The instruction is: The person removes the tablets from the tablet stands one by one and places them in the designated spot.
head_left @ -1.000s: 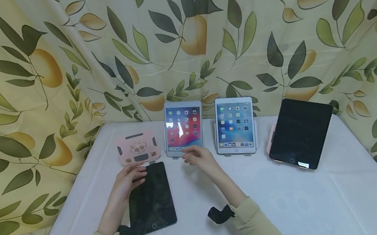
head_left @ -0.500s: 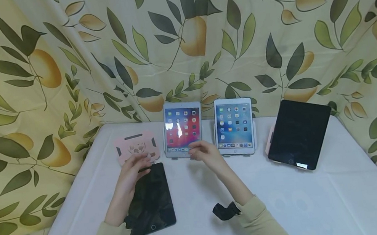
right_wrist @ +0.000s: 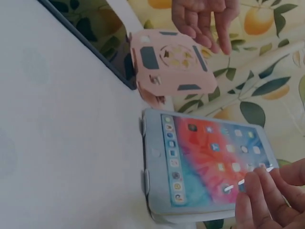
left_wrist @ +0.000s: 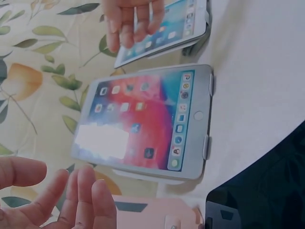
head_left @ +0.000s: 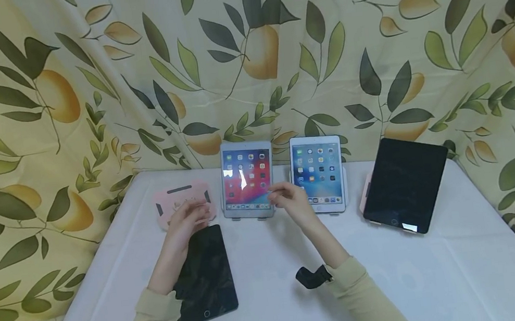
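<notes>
In the head view my left hand hovers before a pink tablet stand, over the top end of a black tablet lying flat. The left wrist view shows its fingers loosely extended, thumb apart, holding nothing. My right hand is raised before the gap between two propped-up tablets: one with a red-and-blue lit screen, one with a blue lit screen. Its fingers are slightly bent, near the red-and-blue screen in the right wrist view, with nothing visible in them.
At the right, a dark-screened tablet leans on another pink stand. White cloth covers the table. A curtain printed with leaves and fruit hangs behind. A black strap is on the right wrist.
The left hand has risen from over the black tablet to in front of the pink stand. The right hand has shifted right and slightly up, toward the blue-screened tablet. The tablets stay put.
</notes>
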A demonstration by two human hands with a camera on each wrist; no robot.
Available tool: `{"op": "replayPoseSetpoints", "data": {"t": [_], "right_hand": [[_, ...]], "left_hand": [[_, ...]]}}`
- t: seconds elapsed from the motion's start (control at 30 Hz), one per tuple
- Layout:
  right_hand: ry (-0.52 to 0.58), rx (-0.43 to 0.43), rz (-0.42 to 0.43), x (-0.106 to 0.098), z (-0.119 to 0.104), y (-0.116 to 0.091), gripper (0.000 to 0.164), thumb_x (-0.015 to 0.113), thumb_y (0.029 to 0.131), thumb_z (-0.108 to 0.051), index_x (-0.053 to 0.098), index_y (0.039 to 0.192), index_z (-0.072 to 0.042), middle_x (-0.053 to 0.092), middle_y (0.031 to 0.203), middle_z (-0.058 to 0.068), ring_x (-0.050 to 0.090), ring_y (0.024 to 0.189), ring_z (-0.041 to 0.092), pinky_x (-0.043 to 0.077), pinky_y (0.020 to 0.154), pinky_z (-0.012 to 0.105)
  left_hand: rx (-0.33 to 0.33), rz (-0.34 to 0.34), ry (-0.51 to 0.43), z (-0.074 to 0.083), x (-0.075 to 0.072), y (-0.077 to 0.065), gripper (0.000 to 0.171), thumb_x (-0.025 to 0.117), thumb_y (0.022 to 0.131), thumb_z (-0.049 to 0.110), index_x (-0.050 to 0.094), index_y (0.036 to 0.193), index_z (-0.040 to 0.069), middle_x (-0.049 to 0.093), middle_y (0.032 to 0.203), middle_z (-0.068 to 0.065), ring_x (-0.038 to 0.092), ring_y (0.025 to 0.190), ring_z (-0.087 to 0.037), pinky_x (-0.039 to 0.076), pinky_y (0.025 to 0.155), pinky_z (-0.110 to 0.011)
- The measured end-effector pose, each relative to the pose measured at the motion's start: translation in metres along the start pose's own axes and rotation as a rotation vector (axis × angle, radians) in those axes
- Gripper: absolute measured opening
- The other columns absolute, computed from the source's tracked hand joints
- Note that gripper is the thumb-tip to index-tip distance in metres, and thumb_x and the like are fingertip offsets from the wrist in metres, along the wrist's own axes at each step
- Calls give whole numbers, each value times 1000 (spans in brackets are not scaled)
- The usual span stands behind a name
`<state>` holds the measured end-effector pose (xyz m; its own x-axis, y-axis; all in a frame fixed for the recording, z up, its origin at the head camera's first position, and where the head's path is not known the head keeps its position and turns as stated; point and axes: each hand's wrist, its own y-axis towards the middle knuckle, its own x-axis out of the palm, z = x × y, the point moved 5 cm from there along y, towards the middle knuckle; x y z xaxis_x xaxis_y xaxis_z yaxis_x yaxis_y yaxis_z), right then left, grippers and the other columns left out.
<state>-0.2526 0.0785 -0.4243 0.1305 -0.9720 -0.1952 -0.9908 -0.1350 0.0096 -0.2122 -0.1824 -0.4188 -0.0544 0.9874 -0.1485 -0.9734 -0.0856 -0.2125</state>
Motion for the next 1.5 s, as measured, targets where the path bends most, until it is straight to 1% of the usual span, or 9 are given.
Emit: {"op": "replayPoseSetpoints", "data": {"t": [0.17, 0.43, 0.67, 0.77, 0.9, 1.07, 1.17, 1.3, 1.5], "right_hand": [[-5, 6, 35, -6, -2, 8, 26, 58, 94, -11, 63, 116, -1, 67, 104, 19, 66, 87, 18, 57, 82, 26], [-22, 17, 107, -4, -9, 22, 25, 61, 92, -10, 64, 115, -2, 67, 101, 16, 66, 83, 17, 57, 79, 26], [-73, -3, 166, -6, -20, 34, 27, 60, 91, -7, 63, 118, -6, 66, 108, 16, 64, 89, 22, 55, 80, 27], [-90, -18, 181, -9, -25, 40, 29, 59, 91, -6, 62, 119, -5, 65, 110, 16, 62, 94, 24, 54, 81, 27], [-92, -26, 198, -12, -30, 47, 31, 58, 90, -4, 60, 121, -3, 63, 112, 17, 57, 99, 25, 50, 86, 32], [-82, -35, 197, -14, -32, 57, 31, 57, 90, -3, 59, 121, -2, 63, 112, 19, 57, 105, 28, 49, 94, 38], [-96, -28, 175, -14, -32, 62, 34, 57, 90, -3, 58, 124, -3, 63, 114, 19, 58, 108, 30, 50, 95, 40], [-127, -22, 160, -15, -32, 68, 38, 58, 90, -2, 55, 127, -5, 61, 117, 18, 57, 111, 31, 49, 97, 42], [-129, -32, 187, -16, -36, 78, 42, 57, 88, 0, 52, 129, -3, 56, 119, 17, 54, 112, 31, 48, 97, 42]], "left_hand": [[12, -6, 10, 6, 4, 8, 37, 52, 98, 18, 52, 132, 3, 59, 124, -16, 61, 105, -23, 50, 100, -42], [-14, -24, 29, 13, 8, 22, 35, 51, 99, 21, 53, 132, 9, 57, 127, -15, 61, 105, -21, 54, 90, -32], [23, -13, 54, 26, 10, 37, 36, 49, 99, 21, 51, 134, 10, 56, 131, -16, 58, 111, -25, 47, 103, -45], [36, -13, 72, 32, 14, 45, 37, 48, 100, 22, 50, 135, 10, 55, 130, -15, 57, 112, -25, 47, 103, -43], [89, -7, 64, 36, 17, 57, 36, 46, 100, 19, 48, 135, 8, 53, 130, -15, 56, 116, -27, 48, 103, -40], [193, 57, -35, 42, 18, 72, 33, 45, 99, 10, 50, 131, 2, 53, 127, -16, 58, 106, -19, 52, 97, -33], [230, 89, -65, 45, 20, 80, 31, 47, 98, 8, 52, 128, 2, 54, 124, -15, 58, 100, -14, 54, 91, -28], [255, 106, -62, 51, 23, 90, 31, 49, 96, 5, 53, 127, 1, 55, 123, -15, 57, 96, -12, 55, 89, -27], [273, 97, -5, 55, 27, 107, 33, 51, 94, 2, 52, 127, -1, 54, 124, -18, 57, 98, -17, 55, 90, -32]]}}
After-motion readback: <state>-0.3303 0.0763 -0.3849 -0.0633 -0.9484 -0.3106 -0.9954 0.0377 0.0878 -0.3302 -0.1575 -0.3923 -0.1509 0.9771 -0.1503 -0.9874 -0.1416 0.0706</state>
